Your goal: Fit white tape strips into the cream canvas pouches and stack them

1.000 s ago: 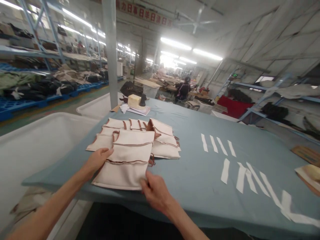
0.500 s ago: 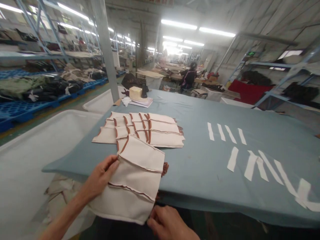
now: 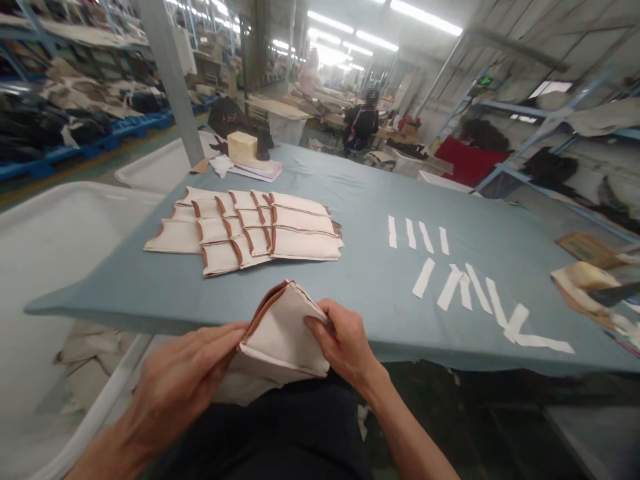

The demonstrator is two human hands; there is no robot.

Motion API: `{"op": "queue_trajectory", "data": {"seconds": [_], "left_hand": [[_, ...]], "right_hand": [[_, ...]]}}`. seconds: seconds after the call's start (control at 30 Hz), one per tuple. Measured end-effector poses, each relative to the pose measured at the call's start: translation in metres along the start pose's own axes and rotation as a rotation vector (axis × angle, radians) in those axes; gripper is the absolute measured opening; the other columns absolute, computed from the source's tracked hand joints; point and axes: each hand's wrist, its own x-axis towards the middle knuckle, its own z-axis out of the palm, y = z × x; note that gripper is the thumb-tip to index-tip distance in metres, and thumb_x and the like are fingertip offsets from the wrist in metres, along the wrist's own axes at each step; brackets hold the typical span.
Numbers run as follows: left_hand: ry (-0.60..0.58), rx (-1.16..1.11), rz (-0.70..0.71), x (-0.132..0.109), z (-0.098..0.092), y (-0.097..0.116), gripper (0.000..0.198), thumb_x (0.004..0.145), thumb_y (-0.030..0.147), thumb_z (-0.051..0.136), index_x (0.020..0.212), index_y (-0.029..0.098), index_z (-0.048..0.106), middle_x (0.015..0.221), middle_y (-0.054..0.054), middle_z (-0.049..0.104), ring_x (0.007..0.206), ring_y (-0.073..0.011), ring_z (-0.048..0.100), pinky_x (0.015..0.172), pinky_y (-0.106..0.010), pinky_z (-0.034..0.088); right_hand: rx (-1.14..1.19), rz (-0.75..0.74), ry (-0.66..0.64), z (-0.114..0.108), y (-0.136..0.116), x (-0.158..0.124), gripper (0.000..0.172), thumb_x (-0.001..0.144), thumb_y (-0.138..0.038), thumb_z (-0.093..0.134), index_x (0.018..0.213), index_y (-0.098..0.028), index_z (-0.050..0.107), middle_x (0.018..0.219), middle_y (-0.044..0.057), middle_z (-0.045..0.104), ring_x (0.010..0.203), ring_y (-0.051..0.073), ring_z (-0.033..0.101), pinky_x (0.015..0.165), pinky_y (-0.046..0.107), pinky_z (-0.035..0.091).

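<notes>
I hold a cream fabric piece with brown piping (image 3: 285, 333) over my lap, just in front of the table's near edge. My left hand (image 3: 185, 377) grips its left side, fingers closed on the cloth. My right hand (image 3: 345, 343) pinches its right side. The piece is folded or bunched between the hands. Several more of the same cream pieces (image 3: 245, 230) lie fanned out flat on the grey-blue table (image 3: 350, 200), beyond my hands.
White tape strips (image 3: 450, 280) lie on the table to the right. A white bin (image 3: 55, 267) stands at the left with fabric below it. A yellow block (image 3: 241, 148) and papers sit at the far end. A person sits far back. Shelving lines both sides.
The top cream piece has come off the stack toward me and off the table edge; both hands now hold it folded over my lap. The view has tilted down.
</notes>
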Motion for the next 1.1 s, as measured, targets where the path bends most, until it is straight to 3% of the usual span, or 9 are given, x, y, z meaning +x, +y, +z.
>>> {"op": "queue_trajectory", "data": {"seconds": [0.1,0.2,0.37,0.47,0.6,0.67,0.73,0.87,1.1], "left_hand": [[0.077,0.145,0.073,-0.009,-0.001,0.013,0.031,0.112,0.013,0.065,0.132,0.033,0.08,0.144,-0.012,0.085,0.126,-0.0303,0.084,0.11,-0.045,0.07],[0.06,0.159,0.071,-0.016,0.001,0.026,0.031,0.11,0.009,0.066,0.13,0.03,0.077,0.125,-0.008,0.086,0.115,-0.0265,0.081,0.107,-0.04,0.067],[-0.251,-0.298,-0.223,0.0,0.002,0.043,0.034,0.107,0.027,0.059,0.139,0.025,0.071,0.124,-0.007,0.085,0.113,-0.0263,0.082,0.1,-0.033,0.067],[-0.424,-0.494,-0.447,0.022,0.001,0.052,0.027,0.102,0.04,0.062,0.116,0.021,0.077,0.105,-0.005,0.084,0.095,-0.0252,0.079,0.086,-0.031,0.065],[-0.511,-0.64,-0.56,0.031,0.004,0.061,0.034,0.105,0.048,0.058,0.099,0.021,0.078,0.096,-0.003,0.08,0.09,-0.0235,0.074,0.082,-0.029,0.06],[-0.522,-0.636,-0.565,0.025,0.005,0.065,0.038,0.106,0.049,0.055,0.095,0.02,0.078,0.097,-0.004,0.081,0.091,-0.0236,0.073,0.082,-0.03,0.059],[-0.517,-0.572,-0.554,0.02,0.004,0.069,0.04,0.108,0.047,0.052,0.089,0.021,0.075,0.093,-0.004,0.08,0.085,-0.0222,0.071,0.077,-0.029,0.056],[-0.486,-0.455,-0.506,0.022,-0.002,0.079,0.034,0.105,0.038,0.054,0.083,0.022,0.075,0.079,0.001,0.076,0.071,-0.0185,0.068,0.065,-0.027,0.05],[-0.466,-0.364,-0.449,0.027,-0.008,0.091,0.029,0.099,0.029,0.056,0.076,0.023,0.071,0.072,0.004,0.077,0.062,-0.0149,0.066,0.059,-0.026,0.046]], "right_hand": [[-0.016,0.038,0.062,0.005,-0.01,-0.029,0.021,0.116,-0.033,0.064,0.102,-0.024,0.077,0.086,0.003,0.079,0.074,0.019,0.071,0.072,0.028,0.054],[-0.069,0.006,0.097,0.0,-0.023,-0.052,0.022,0.119,-0.032,0.063,0.102,-0.024,0.074,0.086,0.003,0.078,0.073,0.018,0.07,0.07,0.027,0.053],[-0.19,-0.183,-0.001,-0.012,-0.037,-0.066,0.024,0.124,-0.029,0.059,0.106,-0.024,0.074,0.087,0.005,0.08,0.074,0.017,0.073,0.068,0.026,0.052],[-0.253,-0.301,-0.05,-0.01,-0.04,-0.071,0.023,0.124,-0.025,0.058,0.107,-0.023,0.072,0.087,0.005,0.08,0.072,0.016,0.073,0.067,0.026,0.051],[-0.243,-0.327,-0.057,-0.002,-0.041,-0.082,0.02,0.122,-0.02,0.057,0.108,-0.022,0.071,0.091,0.005,0.081,0.073,0.016,0.072,0.067,0.027,0.051],[-0.135,-0.236,-0.111,0.002,-0.044,-0.087,0.015,0.119,-0.022,0.062,0.106,-0.023,0.071,0.091,0.004,0.08,0.072,0.016,0.07,0.066,0.027,0.05],[0.045,-0.031,-0.19,0.004,-0.05,-0.087,0.013,0.112,-0.031,0.072,0.102,-0.024,0.069,0.089,0.001,0.076,0.069,0.015,0.065,0.064,0.027,0.047],[0.429,0.365,-0.266,0.008,-0.068,-0.07,0.032,0.098,-0.048,0.084,0.093,-0.024,0.064,0.08,-0.005,0.063,0.066,0.013,0.051,0.062,0.027,0.042],[0.835,0.661,-0.502,0.012,-0.074,-0.041,0.063,0.085,-0.072,0.098,0.088,-0.025,0.057,0.07,-0.01,0.05,0.062,0.011,0.04,0.057,0.025,0.032]]}}
